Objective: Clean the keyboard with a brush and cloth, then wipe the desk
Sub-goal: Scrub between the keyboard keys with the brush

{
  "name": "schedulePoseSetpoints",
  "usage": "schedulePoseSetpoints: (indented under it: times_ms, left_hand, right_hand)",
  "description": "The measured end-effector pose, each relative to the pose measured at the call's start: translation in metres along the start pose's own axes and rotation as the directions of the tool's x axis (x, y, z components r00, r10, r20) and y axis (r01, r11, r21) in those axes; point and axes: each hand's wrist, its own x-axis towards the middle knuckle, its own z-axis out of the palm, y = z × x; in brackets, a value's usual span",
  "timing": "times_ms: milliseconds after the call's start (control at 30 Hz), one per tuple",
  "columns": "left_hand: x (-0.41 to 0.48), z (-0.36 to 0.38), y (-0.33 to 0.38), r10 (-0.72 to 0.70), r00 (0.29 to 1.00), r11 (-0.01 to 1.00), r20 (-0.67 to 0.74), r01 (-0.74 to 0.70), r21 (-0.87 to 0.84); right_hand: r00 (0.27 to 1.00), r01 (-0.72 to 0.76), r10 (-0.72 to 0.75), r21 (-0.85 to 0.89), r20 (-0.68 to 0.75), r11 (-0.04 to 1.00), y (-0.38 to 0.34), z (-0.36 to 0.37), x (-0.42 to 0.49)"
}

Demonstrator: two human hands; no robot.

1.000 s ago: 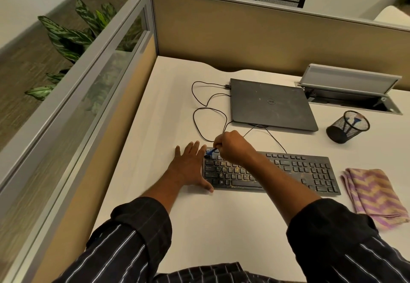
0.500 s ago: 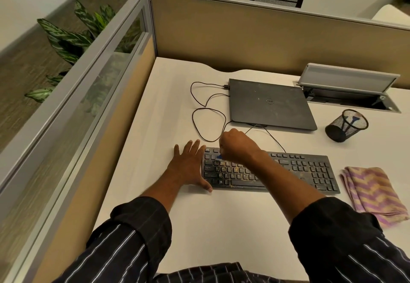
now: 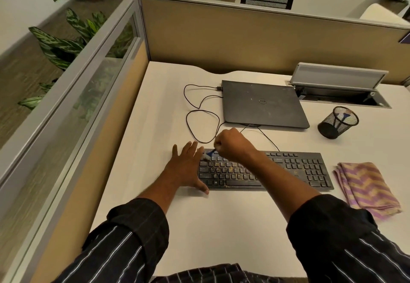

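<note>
A black keyboard (image 3: 295,169) lies across the white desk (image 3: 221,220), with yellowish crumbs on its left keys. My right hand (image 3: 233,144) hovers over the keyboard's upper left corner and grips a small blue brush (image 3: 209,154), whose bristles touch the top-left keys. My left hand (image 3: 186,167) lies flat with fingers spread on the desk against the keyboard's left edge, thumb along its front corner. A folded purple and yellow cloth (image 3: 366,188) rests to the right of the keyboard.
A closed dark laptop (image 3: 261,105) sits behind the keyboard, with thin black cables (image 3: 195,114) looping to its left. A black mesh pen cup (image 3: 337,123) stands at the right. An open cable hatch (image 3: 339,87) lies at the back right. Partition walls enclose the desk.
My right hand swept the brush right along the top key row, then back left to the corner. My left hand has stayed in place.
</note>
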Motion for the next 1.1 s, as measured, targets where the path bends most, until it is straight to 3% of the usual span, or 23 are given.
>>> schedulePoseSetpoints:
  times_ms: [67, 233, 333, 467, 700, 900, 1100]
  left_hand:
    - [0.001, 0.0, 0.004, 0.019, 1.0, 1.0, 0.003, -0.019, 0.004]
    - [0.002, 0.001, 0.008, 0.046, 0.999, 0.999, 0.005, -0.046, -0.006]
    - [0.003, -0.002, 0.013, 0.062, 0.998, 0.998, 0.004, -0.062, -0.004]
    - [0.008, -0.003, 0.023, 0.066, 0.998, 0.998, 0.001, -0.066, -0.006]
    - [0.009, -0.005, 0.025, 0.056, 0.998, 0.998, 0.014, -0.056, 0.001]
    - [0.015, -0.005, 0.034, 0.058, 0.998, 0.998, 0.02, -0.058, 0.012]
    - [0.018, -0.006, 0.042, 0.069, 0.997, 0.997, 0.028, -0.07, 0.031]
  right_hand:
    - [0.999, 0.034, -0.034, 0.008, 0.023, 0.999, -0.003, 0.005, 0.0]
    - [0.998, -0.069, 0.07, -0.126, 0.002, 0.99, 0.011, 0.005, -0.009]
    - [0.994, -0.108, 0.109, -0.054, 0.011, 0.993, 0.016, -0.004, -0.009]
    - [1.0, -0.028, 0.028, 0.025, 0.002, 0.999, 0.015, -0.001, -0.007]
    - [0.994, -0.109, 0.107, -0.103, -0.024, 0.989, 0.039, -0.004, -0.017]
    - [0.999, 0.035, -0.034, -0.038, 0.027, 0.999, 0.033, -0.009, -0.015]
    - [0.996, -0.087, 0.08, -0.156, -0.05, 0.984, 0.059, -0.015, -0.031]
